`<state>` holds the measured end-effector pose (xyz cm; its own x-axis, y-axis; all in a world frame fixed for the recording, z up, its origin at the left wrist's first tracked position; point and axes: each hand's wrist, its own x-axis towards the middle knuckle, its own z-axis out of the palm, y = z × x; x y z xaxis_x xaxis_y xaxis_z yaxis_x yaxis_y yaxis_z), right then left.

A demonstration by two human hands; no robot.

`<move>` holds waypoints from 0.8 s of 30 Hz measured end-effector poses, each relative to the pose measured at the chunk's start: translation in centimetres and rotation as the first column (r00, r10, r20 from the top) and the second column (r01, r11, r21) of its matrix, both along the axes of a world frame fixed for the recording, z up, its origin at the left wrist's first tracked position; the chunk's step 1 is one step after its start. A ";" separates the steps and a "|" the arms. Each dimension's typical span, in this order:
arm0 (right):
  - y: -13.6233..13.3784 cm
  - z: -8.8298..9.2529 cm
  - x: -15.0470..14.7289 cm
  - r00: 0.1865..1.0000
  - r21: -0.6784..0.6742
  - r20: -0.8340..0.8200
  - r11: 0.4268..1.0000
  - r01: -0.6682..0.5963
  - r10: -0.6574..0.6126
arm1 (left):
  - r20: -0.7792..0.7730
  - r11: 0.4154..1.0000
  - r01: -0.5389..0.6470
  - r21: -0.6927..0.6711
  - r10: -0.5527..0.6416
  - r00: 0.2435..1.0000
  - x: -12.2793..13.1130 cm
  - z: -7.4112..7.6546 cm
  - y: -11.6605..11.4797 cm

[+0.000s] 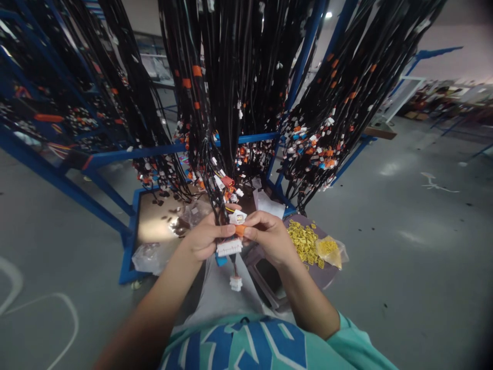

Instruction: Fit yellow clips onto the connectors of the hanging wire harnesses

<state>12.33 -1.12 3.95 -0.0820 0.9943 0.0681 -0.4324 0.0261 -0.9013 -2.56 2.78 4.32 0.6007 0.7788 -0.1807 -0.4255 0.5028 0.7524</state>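
Observation:
My left hand [206,235] is closed round the lower end of a black wire harness [210,154] that hangs from above. Thumb and forefinger of my right hand [267,234] pinch a small orange connector [240,230] at the harness end. Just above it sits a white connector [238,218]. Below my fingers hang a wide white connector [230,248], a blue connector [221,260] and a smaller white connector [235,283]. Higher on the same bundle a red-orange connector [228,183] shows. The fingertips of my left hand are partly hidden behind the wires.
A blue metal rack [154,150] carries several thick bundles of harnesses [335,103]. To the right, a round stool [321,277] bears loose yellow clips [304,241] and a plastic bag [330,249] of them. Clear plastic bags [152,257] lie on the rack's base board [150,221].

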 end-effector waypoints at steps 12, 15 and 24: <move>-0.8 -1.5 -0.8 0.987 -0.054 0.123 0.994 -0.095 0.101 | 0.202 0.949 0.060 -0.308 0.004 0.979 -0.6 1.1 0.7; -1.1 -1.7 -1.4 0.982 -0.089 0.053 0.980 -0.177 0.182 | 0.248 0.930 0.039 -0.365 0.057 0.967 -0.3 1.7 0.6; -1.6 -2.8 -3.6 0.990 -0.086 0.071 0.989 -0.118 0.124 | 0.288 0.906 -0.167 -0.389 0.291 0.912 0.7 2.1 1.1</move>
